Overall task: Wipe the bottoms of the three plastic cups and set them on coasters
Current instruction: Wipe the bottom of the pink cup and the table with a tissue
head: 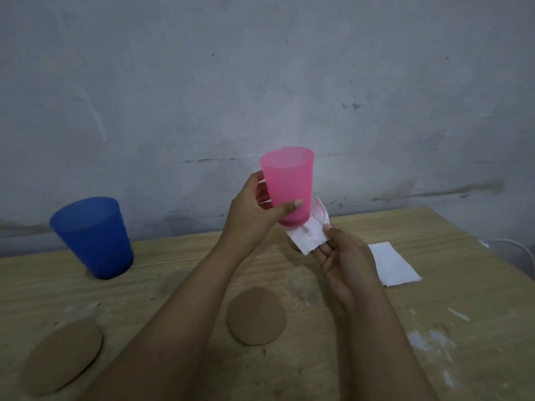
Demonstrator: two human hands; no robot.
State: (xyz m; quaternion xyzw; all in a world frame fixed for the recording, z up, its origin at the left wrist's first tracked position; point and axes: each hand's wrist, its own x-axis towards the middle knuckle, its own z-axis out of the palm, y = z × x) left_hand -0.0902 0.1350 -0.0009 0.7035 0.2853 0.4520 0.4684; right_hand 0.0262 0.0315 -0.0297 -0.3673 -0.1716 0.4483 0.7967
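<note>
My left hand (254, 212) grips a pink plastic cup (288, 183) around its lower half and holds it upright above the table. My right hand (344, 256) holds a white tissue (307, 235) against the cup's bottom, thumb on top of the tissue and fingers underneath. A blue plastic cup (92, 238) stands upright on the table at the left. One round brown coaster (256, 315) lies in front of me at the centre and another coaster (62, 357) at the near left. A third cup is not in view.
A second folded white tissue (393, 263) lies on the wooden table (434, 328) at the right. A grey wall rises directly behind the table. White smears mark the tabletop at the near right.
</note>
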